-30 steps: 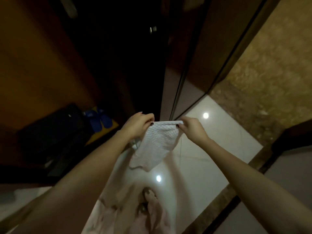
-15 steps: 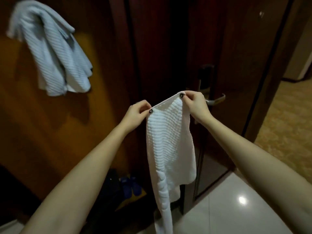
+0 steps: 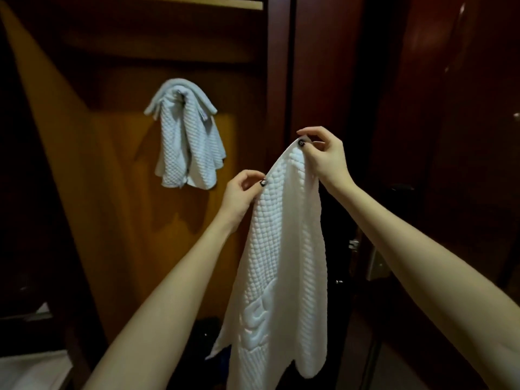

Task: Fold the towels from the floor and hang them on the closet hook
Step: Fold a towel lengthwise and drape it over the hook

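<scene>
Head view: the towel [image 3: 284, 249] is pinched at its top edge by the left hand [image 3: 242, 195] and the right hand [image 3: 326, 156]. Hanging seems in hand; it must likely be carried toward ten o'clock, onto the hung towel [image 3: 185, 136].

Indoor closet alcove beside a room door: orange wooden back panel [image 3: 112, 192] under a shelf [image 3: 197, 4] at 12 o'clock, hung white towel [image 3: 187, 142] at 10 o'clock, dark wooden door [image 3: 464, 108] with metal handle [image 3: 377, 266] at 4 o'clock

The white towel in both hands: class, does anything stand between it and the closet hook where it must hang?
Nothing blocks the open space between the white towel and the closet hook. But a hung towel already drapes over that hook, covering most of it.
</scene>
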Tool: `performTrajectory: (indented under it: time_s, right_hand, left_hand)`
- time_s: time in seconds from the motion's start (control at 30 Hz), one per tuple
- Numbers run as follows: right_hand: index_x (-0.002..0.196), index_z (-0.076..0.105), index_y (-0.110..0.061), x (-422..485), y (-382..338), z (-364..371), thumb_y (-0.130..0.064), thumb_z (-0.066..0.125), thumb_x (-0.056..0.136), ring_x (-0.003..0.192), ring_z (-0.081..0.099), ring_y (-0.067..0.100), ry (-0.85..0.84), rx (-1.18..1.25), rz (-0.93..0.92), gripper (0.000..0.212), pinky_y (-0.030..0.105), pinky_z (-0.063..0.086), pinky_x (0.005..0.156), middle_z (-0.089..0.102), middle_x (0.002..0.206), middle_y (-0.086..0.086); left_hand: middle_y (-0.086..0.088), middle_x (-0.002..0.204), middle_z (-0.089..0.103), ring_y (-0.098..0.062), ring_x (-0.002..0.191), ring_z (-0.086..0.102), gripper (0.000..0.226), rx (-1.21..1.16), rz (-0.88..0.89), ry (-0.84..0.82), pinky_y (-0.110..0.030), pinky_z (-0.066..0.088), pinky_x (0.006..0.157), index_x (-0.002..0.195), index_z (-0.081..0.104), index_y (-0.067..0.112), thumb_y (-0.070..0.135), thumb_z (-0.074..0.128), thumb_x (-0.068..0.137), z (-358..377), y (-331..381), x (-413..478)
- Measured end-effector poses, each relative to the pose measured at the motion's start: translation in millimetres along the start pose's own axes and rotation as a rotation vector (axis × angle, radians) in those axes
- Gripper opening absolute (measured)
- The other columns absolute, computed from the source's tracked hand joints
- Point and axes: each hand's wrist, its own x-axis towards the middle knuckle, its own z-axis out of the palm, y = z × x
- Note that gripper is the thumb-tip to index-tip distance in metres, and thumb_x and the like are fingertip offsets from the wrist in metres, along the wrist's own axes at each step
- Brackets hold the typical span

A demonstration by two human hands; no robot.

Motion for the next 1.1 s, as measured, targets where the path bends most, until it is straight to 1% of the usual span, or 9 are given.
performTrajectory:
  time_s: [0.17, 0.27, 0.37, 0.43, 0.57, 0.67, 0.9, 1.03, 1.1]
  right_hand:
    - [0.116, 0.042, -0.025, 1, 22, 33, -0.009, 0.063, 0.091, 0.065, 0.053, 0.025, -0.212, 0.141, 0.066, 0.036, 0.033, 0.044, 0.062, 0.056, 0.065, 0.011]
    - [0.115, 0.041, -0.030, -6, 35, 62, -0.009, 0.063, 0.092, 0.063, 0.055, 0.030, -0.342, 0.187, 0.100, 0.038, 0.037, 0.044, 0.059, 0.061, 0.069, 0.028]
    - [0.122, 0.039, -0.024, -6, 49, 84, -0.009, 0.060, 0.093, 0.057, 0.061, 0.020, -0.400, 0.193, 0.123, 0.039, 0.026, 0.046, 0.052, 0.066, 0.065, 0.012]
    - [0.124, 0.038, -0.024, -2, 56, 94, -0.013, 0.057, 0.096, 0.056, 0.056, 0.021, -0.406, 0.195, 0.142, 0.036, 0.026, 0.043, 0.050, 0.060, 0.061, 0.003]
    - [0.125, 0.039, -0.019, 14, 66, 107, -0.018, 0.053, 0.099, 0.064, 0.055, 0.022, -0.405, 0.259, 0.222, 0.029, 0.034, 0.047, 0.060, 0.059, 0.075, 0.010]
    - [0.135, 0.035, -0.013, 17, 70, 114, -0.013, 0.064, 0.092, 0.066, 0.063, 0.014, -0.517, 0.306, 0.290, 0.051, 0.025, 0.051, 0.060, 0.065, 0.084, 0.013]
    - [0.150, 0.016, -0.025, 5, 107, 125, 0.009, 0.069, 0.081, 0.093, 0.072, 0.017, -0.610, 0.277, 0.336, 0.094, 0.028, 0.058, 0.073, 0.070, 0.106, 0.008]
    - [0.152, 0.014, -0.034, -13, 138, 128, 0.000, 0.072, 0.081, 0.096, 0.068, 0.011, -0.648, -0.019, 0.345, 0.099, 0.023, 0.056, 0.081, 0.066, 0.106, -0.004]
    - [0.149, 0.034, -0.025, -21, 156, 131, -0.009, 0.072, 0.084, 0.096, 0.066, 0.010, -0.633, -0.210, 0.371, 0.077, 0.025, 0.055, 0.082, 0.065, 0.107, -0.003]
  left_hand:
    - [-0.001, 0.109, 0.062, -0.001, 0.094, 0.062, 0.053, -0.002, -0.002, 0.032, -0.018, 0.051, 0.083, 0.135, 0.046, 0.013, 0.014, 0.069, 0.087, 0, 0, -4]
    - [-0.004, 0.095, 0.063, -0.011, 0.093, 0.062, 0.058, 0.052, -0.022, 0.066, -0.025, 0.049, 0.090, 0.138, 0.044, 0.011, 0.009, 0.069, 0.086, -13, 3, -1]
    - [0.011, 0.072, 0.059, -0.004, 0.077, 0.059, 0.050, 0.125, -0.026, 0.074, -0.023, 0.049, 0.081, 0.131, 0.054, 0.011, 0.005, 0.070, 0.084, -28, 2, 7]
    - [0.007, 0.080, 0.061, -0.009, 0.082, 0.058, 0.041, 0.175, -0.020, 0.107, -0.029, 0.049, 0.084, 0.122, 0.063, 0.011, 0.007, 0.072, 0.082, -37, -1, 12]
    - [-0.002, 0.096, 0.070, -0.018, 0.093, 0.064, 0.024, 0.206, -0.042, 0.187, -0.034, 0.052, 0.089, 0.103, 0.072, 0.018, 0.008, 0.073, 0.080, -55, -6, 29]
    - [-0.002, 0.088, 0.070, -0.014, 0.086, 0.064, 0.014, 0.249, -0.001, 0.212, -0.032, 0.053, 0.083, 0.088, 0.072, 0.017, 0.005, 0.072, 0.080, -63, -5, 50]
    - [-0.001, 0.088, 0.066, -0.011, 0.086, 0.061, 0.012, 0.273, 0.160, 0.298, -0.022, 0.051, 0.079, 0.092, 0.069, 0.010, 0.001, 0.068, 0.084, -101, 16, 103]
    - [0.006, 0.088, 0.066, -0.004, 0.083, 0.061, 0.015, 0.214, 0.191, 0.388, -0.013, 0.050, 0.069, 0.088, 0.068, 0.022, 0.008, 0.070, 0.083, -142, 20, 114]
    - [0.006, 0.088, 0.065, -0.004, 0.082, 0.061, 0.014, 0.200, 0.188, 0.419, -0.012, 0.049, 0.067, 0.088, 0.068, 0.022, 0.009, 0.070, 0.084, -161, 17, 114]
